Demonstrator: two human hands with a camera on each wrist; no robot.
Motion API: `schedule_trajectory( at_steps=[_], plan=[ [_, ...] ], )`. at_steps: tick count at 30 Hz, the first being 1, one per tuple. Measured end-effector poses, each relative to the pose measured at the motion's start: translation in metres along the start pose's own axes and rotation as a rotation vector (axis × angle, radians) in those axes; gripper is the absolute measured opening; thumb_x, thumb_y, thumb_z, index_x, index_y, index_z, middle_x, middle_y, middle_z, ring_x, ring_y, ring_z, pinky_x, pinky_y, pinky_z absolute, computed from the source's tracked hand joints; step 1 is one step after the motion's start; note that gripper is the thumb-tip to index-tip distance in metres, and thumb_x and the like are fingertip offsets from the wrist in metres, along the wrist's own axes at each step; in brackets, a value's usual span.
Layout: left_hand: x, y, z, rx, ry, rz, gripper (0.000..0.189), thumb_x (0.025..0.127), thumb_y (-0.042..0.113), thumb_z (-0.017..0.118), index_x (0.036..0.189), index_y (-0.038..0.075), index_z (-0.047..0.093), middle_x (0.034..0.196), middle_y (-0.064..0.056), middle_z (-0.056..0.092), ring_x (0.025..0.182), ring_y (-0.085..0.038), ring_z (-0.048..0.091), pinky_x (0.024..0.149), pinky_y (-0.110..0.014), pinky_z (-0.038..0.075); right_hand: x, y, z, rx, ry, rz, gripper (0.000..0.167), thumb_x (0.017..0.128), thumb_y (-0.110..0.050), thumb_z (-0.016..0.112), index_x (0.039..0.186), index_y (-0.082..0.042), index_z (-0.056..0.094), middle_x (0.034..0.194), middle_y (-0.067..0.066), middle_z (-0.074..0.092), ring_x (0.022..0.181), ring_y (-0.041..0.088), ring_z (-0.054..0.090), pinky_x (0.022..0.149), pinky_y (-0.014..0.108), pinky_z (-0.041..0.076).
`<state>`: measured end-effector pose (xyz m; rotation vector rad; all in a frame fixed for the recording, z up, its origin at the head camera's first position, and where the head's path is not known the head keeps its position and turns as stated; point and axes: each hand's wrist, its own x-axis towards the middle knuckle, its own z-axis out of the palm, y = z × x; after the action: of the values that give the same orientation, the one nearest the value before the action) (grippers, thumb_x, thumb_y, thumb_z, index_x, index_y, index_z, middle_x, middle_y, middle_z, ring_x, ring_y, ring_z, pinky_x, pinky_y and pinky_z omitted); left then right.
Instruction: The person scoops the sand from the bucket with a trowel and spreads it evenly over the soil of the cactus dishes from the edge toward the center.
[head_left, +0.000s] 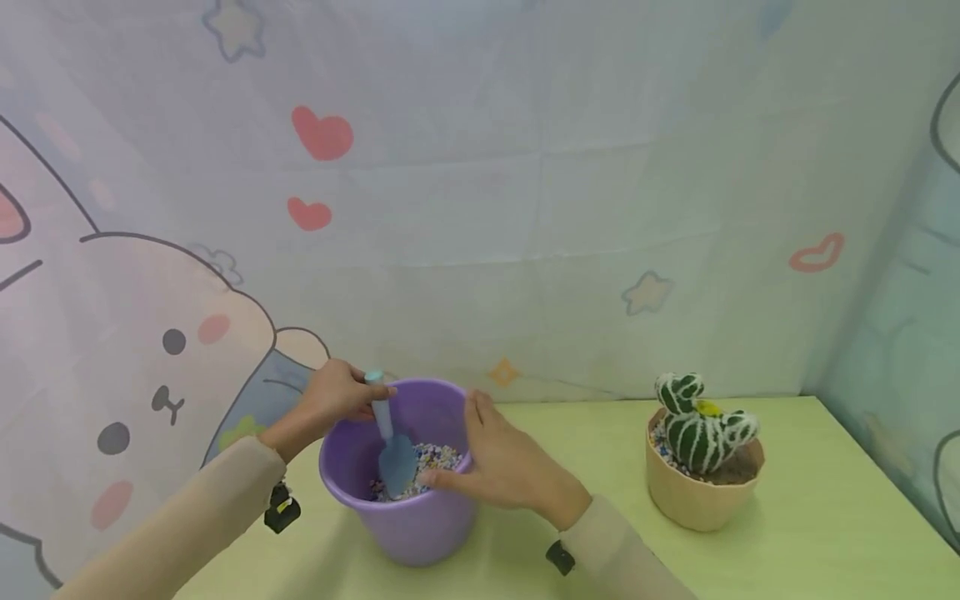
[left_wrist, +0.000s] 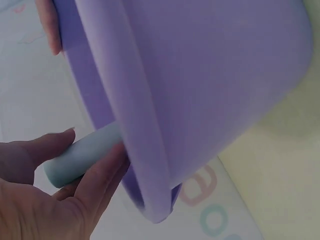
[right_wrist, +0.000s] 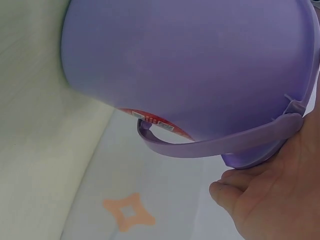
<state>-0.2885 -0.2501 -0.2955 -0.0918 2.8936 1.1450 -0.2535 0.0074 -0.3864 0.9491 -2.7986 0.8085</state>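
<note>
In the head view, my left hand point(head_left: 343, 393) pinches the pale blue handle point(left_wrist: 85, 152) of a small trowel between thumb and fingers. The trowel's blue-grey blade point(head_left: 397, 465) points down into a purple bucket point(head_left: 420, 533), against multicoloured gravel point(head_left: 438, 457); how deep its tip sits is hard to tell. My right hand point(head_left: 506, 458) rests against the bucket's right rim, fingers fairly straight and thumb lying across the front edge. The right wrist view shows the bucket's purple carry handle point(right_wrist: 215, 145) hanging down beside my right palm.
To the right stands a peach pot point(head_left: 697, 504) with a green-and-white crocheted-looking cactus point(head_left: 701, 437) and gravel. Bucket and pot are on a yellow-green tabletop point(head_left: 832, 500). Behind hangs a printed cloth point(head_left: 480, 208) with a cartoon rabbit, hearts and stars.
</note>
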Motion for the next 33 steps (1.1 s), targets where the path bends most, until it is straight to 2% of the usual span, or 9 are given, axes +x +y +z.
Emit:
schedule_trajectory(
  at_steps=[3, 6, 9, 14, 17, 21, 26, 30, 33],
  plan=[
    [0.002, 0.000, 0.004, -0.011, -0.011, 0.002, 0.029, 0.089, 0.020, 0.083, 0.095, -0.007, 0.075, 0.089, -0.017, 0.077, 0.078, -0.027, 0.081, 0.074, -0.035, 0.071, 0.001, 0.001, -0.001, 0.004, 0.003, -0.008, 0.128, 0.089, -0.088, 0.051, 0.167, 0.001, 0.003, 0.175, 0.025, 0.014, 0.152, 0.040, 0.044, 0.118, 0.051, 0.054],
    [0.005, 0.002, 0.007, 0.017, -0.028, 0.036, 0.027, 0.089, 0.019, 0.082, 0.094, -0.006, 0.074, 0.090, -0.017, 0.077, 0.076, -0.023, 0.080, 0.073, -0.035, 0.071, 0.002, 0.001, -0.002, 0.020, 0.001, -0.012, 0.127, 0.089, -0.087, 0.052, 0.167, 0.001, 0.002, 0.175, 0.024, 0.014, 0.152, 0.039, 0.045, 0.118, 0.050, 0.054],
    [0.008, 0.005, 0.005, 0.026, -0.043, 0.084, 0.027, 0.091, 0.018, 0.080, 0.101, -0.006, 0.075, 0.099, -0.020, 0.077, 0.078, -0.023, 0.079, 0.073, -0.034, 0.071, 0.003, 0.000, -0.003, 0.038, 0.000, -0.015, 0.127, 0.090, -0.086, 0.053, 0.168, 0.000, 0.001, 0.175, 0.023, 0.015, 0.150, 0.038, 0.048, 0.116, 0.049, 0.055],
    [0.009, 0.012, -0.004, 0.077, -0.025, 0.158, 0.032, 0.093, 0.024, 0.079, 0.112, -0.002, 0.077, 0.111, -0.022, 0.077, 0.085, -0.022, 0.079, 0.075, -0.034, 0.070, 0.004, 0.000, -0.003, 0.041, -0.002, -0.018, 0.125, 0.090, -0.085, 0.053, 0.168, -0.002, -0.001, 0.175, 0.022, 0.015, 0.148, 0.037, 0.050, 0.115, 0.048, 0.057],
    [0.010, 0.014, -0.007, 0.135, -0.034, 0.228, 0.028, 0.095, 0.027, 0.079, 0.108, 0.002, 0.079, 0.108, -0.018, 0.079, 0.088, -0.022, 0.079, 0.077, -0.035, 0.070, 0.003, 0.001, -0.003, 0.049, -0.008, -0.016, 0.125, 0.091, -0.084, 0.053, 0.168, -0.003, -0.002, 0.176, 0.022, 0.012, 0.150, 0.038, 0.048, 0.116, 0.049, 0.055],
    [0.013, 0.014, -0.008, 0.180, -0.086, 0.306, 0.020, 0.095, 0.025, 0.078, 0.102, 0.007, 0.080, 0.100, -0.013, 0.081, 0.087, -0.023, 0.079, 0.076, -0.033, 0.069, 0.003, 0.002, -0.003, 0.056, -0.003, -0.018, 0.124, 0.092, -0.082, 0.054, 0.168, -0.003, -0.002, 0.176, 0.021, 0.011, 0.150, 0.038, 0.047, 0.117, 0.049, 0.055],
    [0.019, 0.016, -0.007, 0.200, -0.121, 0.331, 0.014, 0.094, 0.022, 0.080, 0.098, 0.008, 0.080, 0.095, -0.009, 0.082, 0.083, -0.026, 0.079, 0.071, -0.031, 0.066, 0.003, 0.002, -0.003, 0.059, -0.007, -0.018, 0.124, 0.092, -0.082, 0.054, 0.168, -0.003, -0.003, 0.176, 0.021, 0.009, 0.152, 0.039, 0.045, 0.118, 0.050, 0.054],
    [0.022, 0.017, -0.007, 0.200, -0.132, 0.353, 0.015, 0.093, 0.021, 0.080, 0.102, 0.008, 0.081, 0.096, -0.008, 0.082, 0.079, -0.019, 0.077, 0.071, -0.030, 0.065, 0.002, 0.001, -0.002, 0.086, -0.020, -0.015, 0.125, 0.091, -0.083, 0.054, 0.169, -0.005, -0.003, 0.176, 0.020, 0.010, 0.150, 0.038, 0.047, 0.117, 0.050, 0.055],
    [0.023, 0.016, -0.007, 0.207, -0.143, 0.373, 0.017, 0.092, 0.020, 0.081, 0.105, 0.009, 0.082, 0.098, -0.007, 0.082, 0.083, -0.015, 0.076, 0.073, -0.028, 0.064, 0.001, 0.000, -0.001, 0.101, -0.023, -0.010, 0.124, 0.091, -0.084, 0.054, 0.169, -0.006, -0.003, 0.176, 0.019, 0.011, 0.149, 0.037, 0.048, 0.116, 0.050, 0.055]
  ],
)
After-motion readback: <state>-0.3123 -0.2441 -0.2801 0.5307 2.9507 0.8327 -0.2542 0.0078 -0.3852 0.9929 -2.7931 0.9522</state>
